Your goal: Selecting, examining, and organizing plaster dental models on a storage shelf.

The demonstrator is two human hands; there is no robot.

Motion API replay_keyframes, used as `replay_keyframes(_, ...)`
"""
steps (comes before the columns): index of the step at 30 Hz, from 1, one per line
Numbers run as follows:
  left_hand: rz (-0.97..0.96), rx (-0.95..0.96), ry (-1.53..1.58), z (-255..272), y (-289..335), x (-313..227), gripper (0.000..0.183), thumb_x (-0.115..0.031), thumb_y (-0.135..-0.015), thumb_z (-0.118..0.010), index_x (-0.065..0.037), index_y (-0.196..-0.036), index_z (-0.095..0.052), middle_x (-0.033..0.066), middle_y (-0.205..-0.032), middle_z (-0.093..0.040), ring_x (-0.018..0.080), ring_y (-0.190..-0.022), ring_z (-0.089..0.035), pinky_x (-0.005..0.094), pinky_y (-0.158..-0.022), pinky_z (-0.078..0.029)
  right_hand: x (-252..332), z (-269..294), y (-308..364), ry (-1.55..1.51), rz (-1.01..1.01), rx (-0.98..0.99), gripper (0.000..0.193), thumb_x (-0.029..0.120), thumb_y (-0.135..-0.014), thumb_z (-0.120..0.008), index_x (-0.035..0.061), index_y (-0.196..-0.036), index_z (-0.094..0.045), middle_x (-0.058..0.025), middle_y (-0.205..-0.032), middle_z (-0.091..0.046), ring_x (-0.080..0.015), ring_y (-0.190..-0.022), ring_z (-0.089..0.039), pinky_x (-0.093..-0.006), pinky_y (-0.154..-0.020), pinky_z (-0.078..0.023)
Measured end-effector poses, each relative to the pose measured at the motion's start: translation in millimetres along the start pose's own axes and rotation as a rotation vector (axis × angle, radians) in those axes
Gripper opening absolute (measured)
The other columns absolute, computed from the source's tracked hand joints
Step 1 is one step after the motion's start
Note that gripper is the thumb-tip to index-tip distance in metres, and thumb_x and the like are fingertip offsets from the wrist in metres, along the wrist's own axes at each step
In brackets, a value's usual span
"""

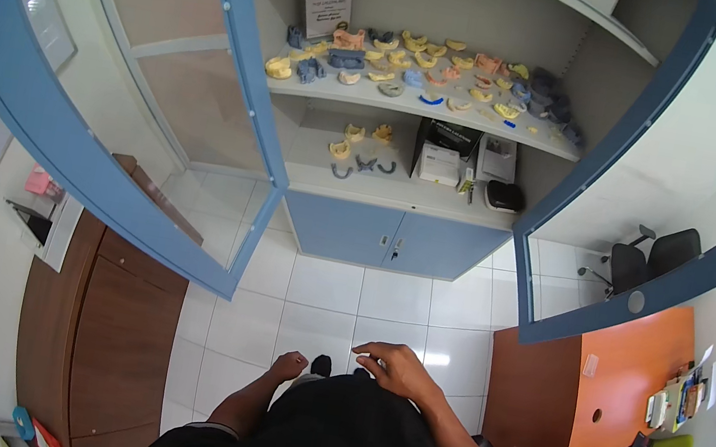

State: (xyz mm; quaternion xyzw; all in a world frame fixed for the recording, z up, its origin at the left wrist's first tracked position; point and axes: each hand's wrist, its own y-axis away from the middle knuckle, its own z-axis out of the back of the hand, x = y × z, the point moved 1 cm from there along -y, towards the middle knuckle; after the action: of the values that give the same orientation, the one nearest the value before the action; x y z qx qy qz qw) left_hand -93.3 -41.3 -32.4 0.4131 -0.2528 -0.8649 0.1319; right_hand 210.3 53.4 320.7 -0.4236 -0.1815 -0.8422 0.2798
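Black against the white floor tiles (324, 284): pressing the right hand (395, 367) on the black garment (342, 429) at the waist, fingers spread loosely and gripping nothing. Curling the left hand (289, 365) into a loose fist just beside it, showing nothing inside. Facing the open cabinet (244, 81), with dental casts (422, 68) lying well apart on its shelves. Likely handling soft, light and limp; pinching a fold near the hem probably serving best.

Shelf models (422, 68) too small to tell — desk clutter (674, 400) too.
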Motion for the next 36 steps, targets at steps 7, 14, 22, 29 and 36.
replay_keyframes(7, -0.023, 0.028, -0.024, 2, -15, 0, 0.036, -0.041, -0.095, -0.069, -0.008, -0.106, -0.077, 0.0152, -0.107, -0.078, 0.032, -0.104, -0.075, 0.0429, -0.092, -0.059, 1, 2, -4, 0.007, -0.022, -0.016, 0.022, 0.021, -0.1, -0.069, 0.0083, -0.117, -0.074, -0.016, -0.105, -0.077, -0.0359, -0.089, -0.075, -0.0436, -0.081, -0.058)
replay_keyframes(14, -0.002, 0.055, -0.033, 5, -19, 8, 0.037, -0.042, -0.094, -0.067, -0.008, -0.106, -0.076, 0.0152, -0.109, -0.078, 0.032, -0.105, -0.074, 0.043, -0.094, -0.058, -2, 2, -8, 0.027, -0.016, -0.019, 0.024, 0.024, -0.101, -0.067, 0.0089, -0.118, -0.074, -0.0147, -0.106, -0.078, -0.0351, -0.09, -0.075, -0.0441, -0.081, -0.058)
replay_keyframes(22, -0.007, 0.039, -0.024, 4, -25, -1, 0.039, -0.043, -0.093, -0.067, -0.007, -0.106, -0.076, 0.0158, -0.108, -0.078, 0.0329, -0.104, -0.074, 0.0426, -0.093, -0.058, -2, 8, -16, 0.074, -0.015, 0.011, 0.025, 0.022, -0.103, -0.066, 0.0072, -0.121, -0.074, -0.0168, -0.105, -0.078, -0.0351, -0.091, -0.076, -0.0433, -0.083, -0.059)
replay_keyframes(29, -0.216, -0.177, 0.487, 17, -20, -70, 0.018, -0.017, -0.104, -0.066, -0.003, -0.112, -0.073, 0.0106, -0.097, -0.076, 0.02, -0.095, -0.075, 0.0353, -0.082, -0.06, -19, -6, -16, 0.028, -0.117, -0.072, 0.024, 0.023, -0.1, -0.07, 0.0133, -0.122, -0.074, -0.0108, -0.09, -0.078, -0.0287, -0.076, -0.075, -0.0387, -0.072, -0.059)
replay_keyframes(36, -0.902, -0.035, 0.967, 138, 81, -339, 0.027, -0.015, -0.108, -0.054, 0.004, -0.126, -0.06, 0.0146, -0.121, -0.065, 0.0218, -0.112, -0.065, 0.0376, -0.096, -0.053, -46, -10, -20, -1.464, -0.352, -0.053, 0.041, -0.01, -0.095, -0.052, 0.0015, -0.134, -0.059, -0.0095, -0.116, -0.065, -0.0225, -0.109, -0.066, -0.0489, -0.105, -0.056)
